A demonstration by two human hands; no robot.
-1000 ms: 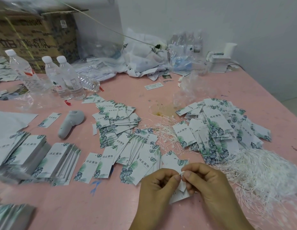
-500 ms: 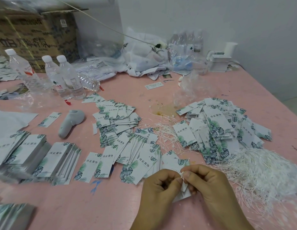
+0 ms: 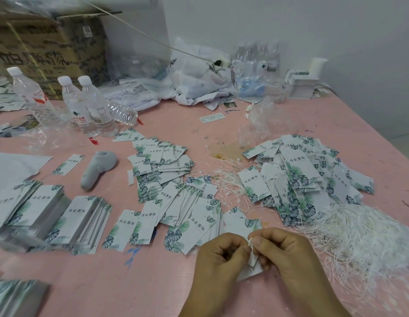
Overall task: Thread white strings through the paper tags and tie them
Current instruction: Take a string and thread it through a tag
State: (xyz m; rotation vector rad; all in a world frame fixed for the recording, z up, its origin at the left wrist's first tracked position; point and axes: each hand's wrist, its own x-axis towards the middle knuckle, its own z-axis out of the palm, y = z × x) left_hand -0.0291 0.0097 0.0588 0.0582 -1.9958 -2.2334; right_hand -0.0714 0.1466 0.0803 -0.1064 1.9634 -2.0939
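Head view: your left hand (image 3: 218, 257) and right hand (image 3: 283, 250) meet at the pink table's (image 3: 107, 282) near edge, fingers curled, pinching one flat paper tag (image 3: 250, 267) with a thin white string (image 3: 249, 240) at its top. Loose tangled strings (image 3: 363, 239) are heaped to your right; glossy leaf-print tags (image 3: 297, 177) fan out beyond.

Pink table (image 3: 221, 124) against plain white wall (image 3: 290, 24); cardboard box (image 3: 50, 42) back left.

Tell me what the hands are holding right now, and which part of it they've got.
Both the left hand and right hand pinch the top end of one paper tag.
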